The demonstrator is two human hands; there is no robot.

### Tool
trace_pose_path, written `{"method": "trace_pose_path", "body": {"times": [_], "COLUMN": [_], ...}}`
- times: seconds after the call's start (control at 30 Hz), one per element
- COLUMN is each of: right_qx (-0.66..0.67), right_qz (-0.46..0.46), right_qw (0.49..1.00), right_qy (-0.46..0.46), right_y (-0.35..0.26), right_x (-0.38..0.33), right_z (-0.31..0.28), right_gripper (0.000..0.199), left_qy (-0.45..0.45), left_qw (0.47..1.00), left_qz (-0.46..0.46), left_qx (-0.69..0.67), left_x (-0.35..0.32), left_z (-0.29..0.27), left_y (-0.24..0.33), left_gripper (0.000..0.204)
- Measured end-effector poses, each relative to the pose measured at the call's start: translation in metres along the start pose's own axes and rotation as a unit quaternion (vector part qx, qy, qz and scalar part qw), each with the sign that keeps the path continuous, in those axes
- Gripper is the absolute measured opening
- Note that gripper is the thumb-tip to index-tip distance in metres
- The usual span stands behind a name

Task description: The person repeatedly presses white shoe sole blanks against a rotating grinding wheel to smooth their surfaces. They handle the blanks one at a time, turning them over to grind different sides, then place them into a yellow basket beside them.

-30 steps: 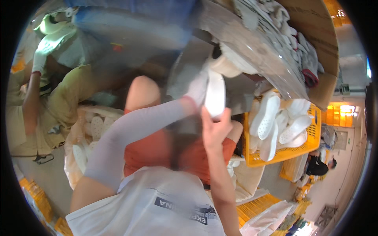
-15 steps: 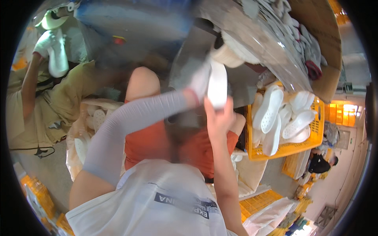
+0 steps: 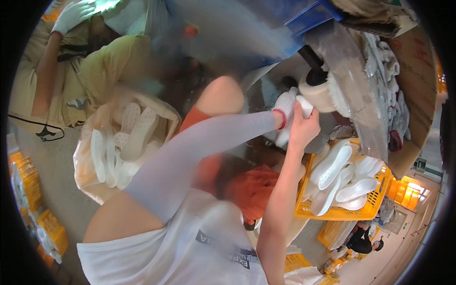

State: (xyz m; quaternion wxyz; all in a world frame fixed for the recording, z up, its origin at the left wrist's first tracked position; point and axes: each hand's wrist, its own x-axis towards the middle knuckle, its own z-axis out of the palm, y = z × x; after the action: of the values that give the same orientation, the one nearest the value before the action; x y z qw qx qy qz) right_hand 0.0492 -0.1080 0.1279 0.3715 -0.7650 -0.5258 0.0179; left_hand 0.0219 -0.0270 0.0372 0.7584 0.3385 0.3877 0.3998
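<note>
Both my hands grip a white shoe sole (image 3: pixel 305 106) beside a cream buffing wheel (image 3: pixel 317 98) on a dark shaft. My left hand (image 3: pixel 285 105), in a white glove with a red cuff, is closed on the sole's far side. My bare right hand (image 3: pixel 304 127) pinches its nearer end between thumb and fingers. The sole is tilted, its edge at or very close to the wheel; whether they touch I cannot tell. Part of the sole is hidden behind my hands.
A yellow crate (image 3: pixel 300 205) of white soles stands at the right, and a sack (image 3: pixel 90 190) of more soles at the left. Grey gloves (image 3: pixel 383 64) lie in a cardboard box (image 3: pixel 418 80). A co-worker's gloved hand (image 3: pixel 73 18) is at the upper left.
My view has turned, so the surroundings have shifted. The sole has gone from upright below the wheel to a tilted pose beside it, with both hands still on it.
</note>
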Motion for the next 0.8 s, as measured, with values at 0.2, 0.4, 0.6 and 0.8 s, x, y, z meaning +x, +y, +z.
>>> {"method": "trace_pose_path", "body": {"times": [0.2, 0.4, 0.6, 0.8], "right_qx": [0.102, -0.018, -0.021, -0.044], "right_qz": [0.076, -0.016, 0.024, -0.035], "right_qw": [0.982, 0.998, 0.998, 0.995], "right_qy": [-0.140, -0.051, -0.056, 0.077], "right_y": [-0.035, -0.067, -0.067, -0.003], "right_x": [-0.031, -0.025, -0.055, -0.011], "right_z": [-0.030, -0.059, -0.068, 0.005], "right_gripper": [0.055, 0.028, 0.025, 0.017], "left_qy": [-0.092, 0.019, 0.061, -0.038], "left_qw": [0.989, 0.869, 0.986, 0.999], "left_qz": [-0.050, 0.158, 0.021, 0.003], "left_qx": [0.102, 0.468, 0.152, -0.016], "left_x": [0.073, 0.053, 0.023, 0.018], "left_z": [-0.008, -0.008, -0.006, -0.010], "left_y": [-0.054, -0.034, -0.016, -0.006], "left_gripper": [0.043, 0.044, 0.057, 0.052]}}
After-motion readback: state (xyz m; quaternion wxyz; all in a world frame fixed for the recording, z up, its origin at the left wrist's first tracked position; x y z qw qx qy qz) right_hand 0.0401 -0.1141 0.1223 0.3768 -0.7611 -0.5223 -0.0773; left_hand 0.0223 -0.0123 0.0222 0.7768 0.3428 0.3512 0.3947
